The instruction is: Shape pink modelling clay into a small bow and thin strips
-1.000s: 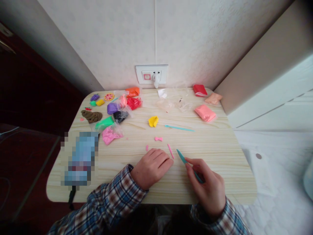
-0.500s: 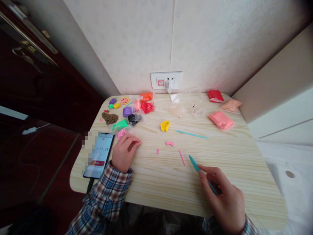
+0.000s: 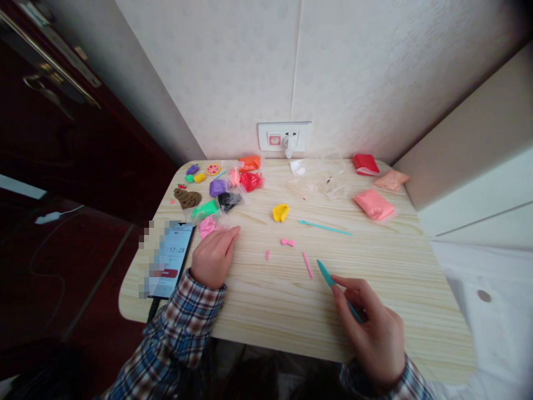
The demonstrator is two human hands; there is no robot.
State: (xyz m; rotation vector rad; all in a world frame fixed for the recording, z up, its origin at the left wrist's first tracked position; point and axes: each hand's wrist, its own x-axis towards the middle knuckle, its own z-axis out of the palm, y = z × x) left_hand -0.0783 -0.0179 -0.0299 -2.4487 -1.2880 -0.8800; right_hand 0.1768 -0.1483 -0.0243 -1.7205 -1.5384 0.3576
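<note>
My right hand (image 3: 370,328) grips a teal plastic clay knife (image 3: 325,273), its pointed blade toward the table, just right of a thin pink clay strip (image 3: 307,265). A pink clay bow (image 3: 287,242) lies further back, and a small pink clay piece (image 3: 267,255) sits to its left. My left hand (image 3: 213,256) rests on the table with its fingers closed together and nothing visible in them. It is beside a bag of pink clay (image 3: 207,226). Behind the bow are a folded yellow clay piece (image 3: 280,213) and a thin blue tool (image 3: 327,228).
A phone (image 3: 172,261) with a cable lies at the table's left. Bags of coloured clay, including green (image 3: 205,210) and black (image 3: 229,201), stand behind my left hand, near a brown clay coil (image 3: 187,198). Salmon clay (image 3: 373,204) sits at the right; a wall socket (image 3: 284,136) is behind.
My left thumb and fingers have drawn together, closing the gap between them. The view has shifted slightly; my right hand still holds the knife near the pink strip.
</note>
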